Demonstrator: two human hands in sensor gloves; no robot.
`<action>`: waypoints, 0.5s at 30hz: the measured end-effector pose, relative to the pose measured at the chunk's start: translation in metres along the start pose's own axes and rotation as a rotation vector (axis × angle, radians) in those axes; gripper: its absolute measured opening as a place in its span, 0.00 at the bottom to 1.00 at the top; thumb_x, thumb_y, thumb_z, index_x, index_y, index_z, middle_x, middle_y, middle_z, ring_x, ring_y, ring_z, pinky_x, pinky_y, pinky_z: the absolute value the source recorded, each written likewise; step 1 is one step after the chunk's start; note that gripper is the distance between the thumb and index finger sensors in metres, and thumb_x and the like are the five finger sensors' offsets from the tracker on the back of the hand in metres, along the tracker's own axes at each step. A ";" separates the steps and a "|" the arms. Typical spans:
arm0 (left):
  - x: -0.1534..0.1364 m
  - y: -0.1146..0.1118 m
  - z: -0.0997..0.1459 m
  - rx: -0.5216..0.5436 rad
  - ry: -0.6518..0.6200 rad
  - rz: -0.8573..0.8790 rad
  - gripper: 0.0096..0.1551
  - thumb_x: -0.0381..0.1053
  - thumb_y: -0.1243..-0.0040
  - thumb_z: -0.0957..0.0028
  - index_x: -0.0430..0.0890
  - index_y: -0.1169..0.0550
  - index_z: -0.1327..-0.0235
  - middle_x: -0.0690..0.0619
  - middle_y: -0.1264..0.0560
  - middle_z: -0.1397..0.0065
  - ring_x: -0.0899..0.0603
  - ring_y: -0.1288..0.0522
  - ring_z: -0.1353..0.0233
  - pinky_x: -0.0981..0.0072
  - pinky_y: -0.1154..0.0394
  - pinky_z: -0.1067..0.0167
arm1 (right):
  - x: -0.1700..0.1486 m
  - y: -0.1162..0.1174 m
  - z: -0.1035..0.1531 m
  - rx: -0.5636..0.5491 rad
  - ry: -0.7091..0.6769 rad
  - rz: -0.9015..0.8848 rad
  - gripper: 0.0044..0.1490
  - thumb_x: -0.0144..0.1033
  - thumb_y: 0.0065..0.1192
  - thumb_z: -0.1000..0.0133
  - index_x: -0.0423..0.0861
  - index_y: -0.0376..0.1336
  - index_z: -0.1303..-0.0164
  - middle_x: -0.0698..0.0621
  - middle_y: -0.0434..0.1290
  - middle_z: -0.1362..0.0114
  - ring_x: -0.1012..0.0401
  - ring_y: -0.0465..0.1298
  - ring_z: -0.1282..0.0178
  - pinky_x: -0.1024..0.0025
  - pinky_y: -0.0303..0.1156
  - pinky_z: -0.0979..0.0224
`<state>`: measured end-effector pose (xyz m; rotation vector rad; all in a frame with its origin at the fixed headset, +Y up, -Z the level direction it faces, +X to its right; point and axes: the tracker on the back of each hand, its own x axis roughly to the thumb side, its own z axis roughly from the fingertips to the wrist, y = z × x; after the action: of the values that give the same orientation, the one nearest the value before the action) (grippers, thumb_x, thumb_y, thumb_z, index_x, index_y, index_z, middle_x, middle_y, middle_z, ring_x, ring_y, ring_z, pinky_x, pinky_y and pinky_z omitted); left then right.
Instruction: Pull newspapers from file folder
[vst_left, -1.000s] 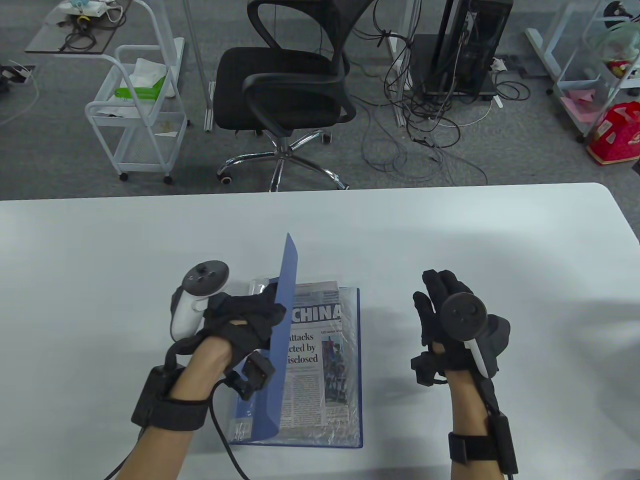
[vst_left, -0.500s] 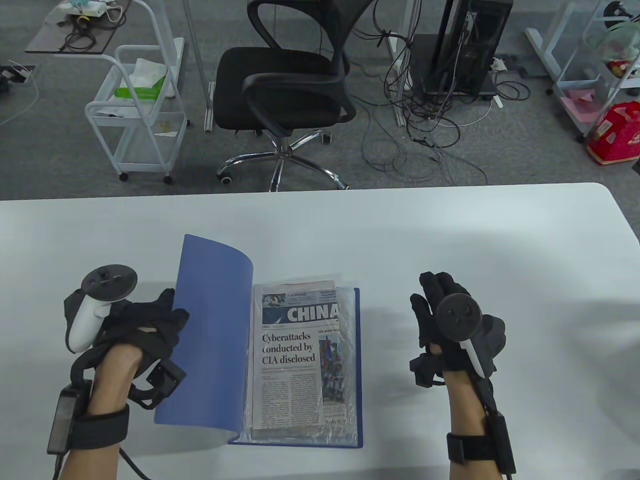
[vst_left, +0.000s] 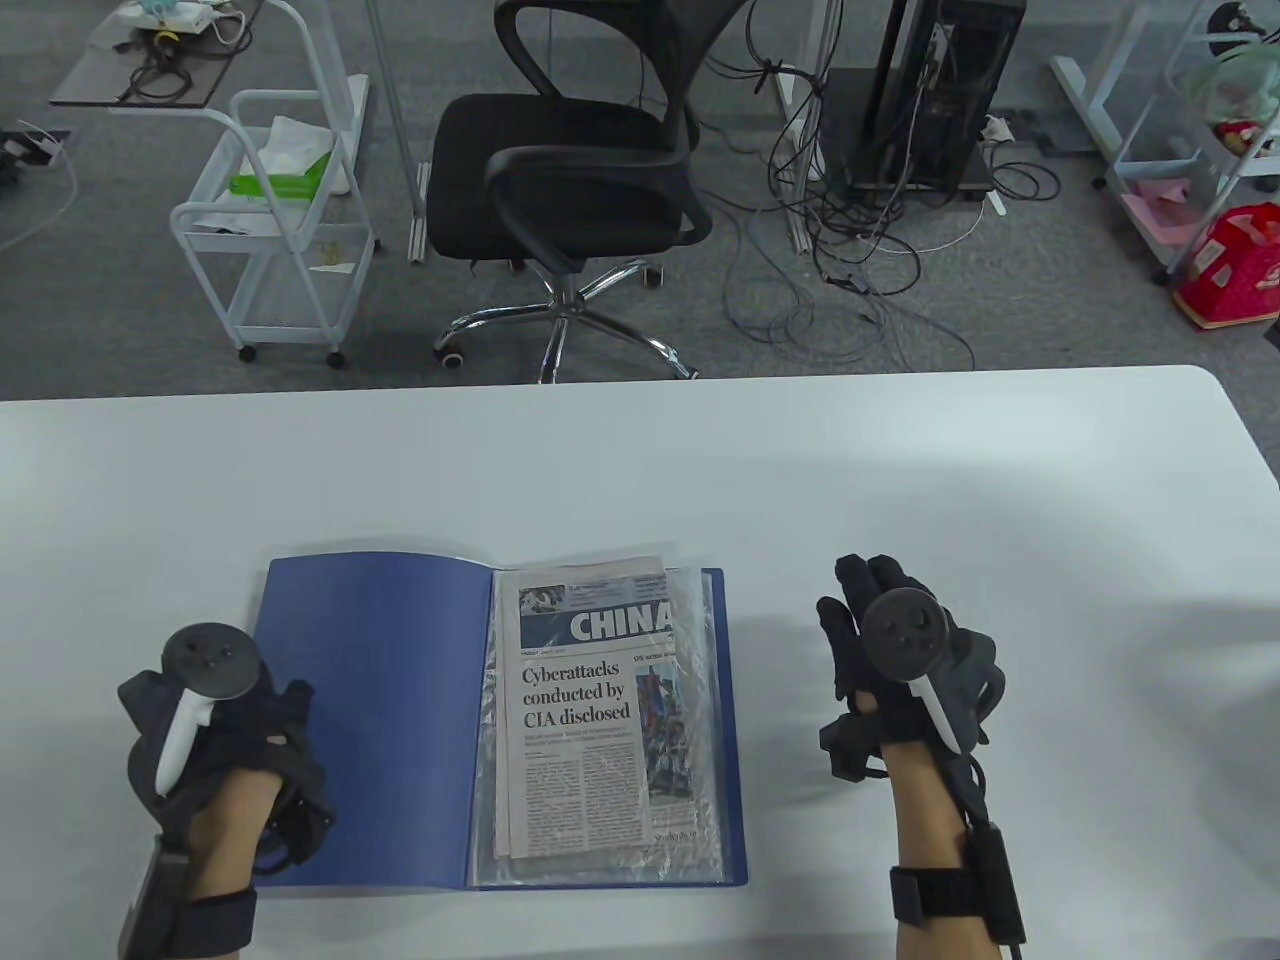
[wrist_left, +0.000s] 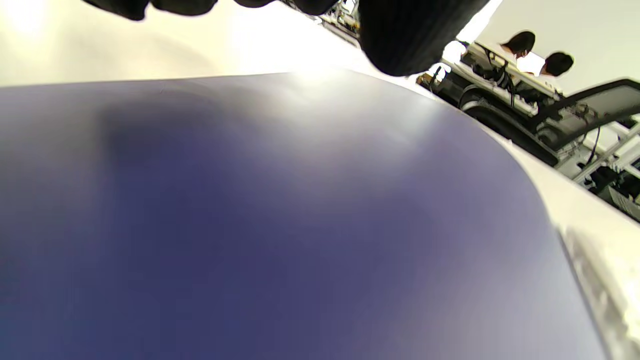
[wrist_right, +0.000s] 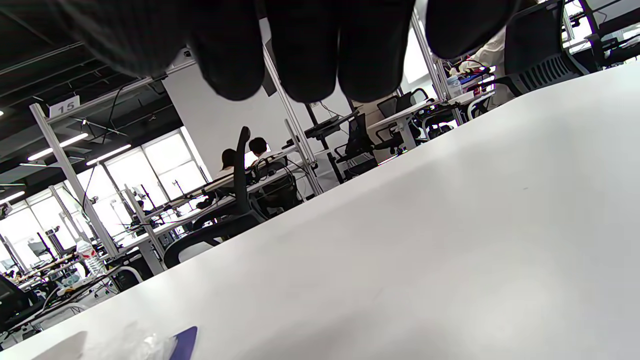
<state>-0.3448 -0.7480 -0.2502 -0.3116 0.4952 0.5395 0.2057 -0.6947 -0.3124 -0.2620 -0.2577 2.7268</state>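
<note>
A blue file folder lies open flat on the white table. Its cover fills the left wrist view. A folded newspaper with a "CHINA" masthead sits in a clear plastic sleeve on the folder's right half. My left hand rests at the left edge of the opened cover, palm down. My right hand hovers over bare table right of the folder, fingers spread and holding nothing. A blue folder corner shows in the right wrist view.
A black office chair stands beyond the table's far edge. A white cart is at far left, a computer tower with cables at far right. The table reaches right of my right hand.
My left hand swung the folder cover from upright over to the left until it lay flat. The newspaper is now fully uncovered. My right hand barely moved.
</note>
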 end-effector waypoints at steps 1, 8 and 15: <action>-0.002 -0.010 -0.003 -0.025 -0.006 0.007 0.48 0.55 0.44 0.45 0.36 0.47 0.18 0.28 0.54 0.16 0.16 0.50 0.21 0.26 0.42 0.33 | 0.000 0.001 0.000 0.002 0.001 0.004 0.37 0.56 0.58 0.54 0.59 0.64 0.32 0.50 0.67 0.21 0.45 0.69 0.21 0.37 0.61 0.24; 0.008 -0.027 0.002 -0.007 -0.042 -0.015 0.48 0.55 0.46 0.44 0.35 0.47 0.18 0.27 0.55 0.16 0.16 0.54 0.22 0.25 0.47 0.32 | 0.001 0.005 0.000 0.012 -0.002 0.032 0.37 0.56 0.58 0.54 0.59 0.64 0.32 0.50 0.67 0.21 0.45 0.69 0.21 0.37 0.61 0.24; 0.078 -0.055 0.043 -0.146 -0.547 -0.106 0.49 0.55 0.44 0.46 0.37 0.46 0.17 0.29 0.54 0.15 0.17 0.55 0.21 0.25 0.49 0.31 | 0.006 0.011 0.003 0.027 -0.020 0.073 0.37 0.56 0.58 0.54 0.59 0.64 0.32 0.50 0.67 0.21 0.45 0.69 0.21 0.37 0.62 0.24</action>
<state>-0.2397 -0.7431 -0.2465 -0.3123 -0.0901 0.5321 0.1956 -0.7031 -0.3129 -0.2417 -0.2210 2.8038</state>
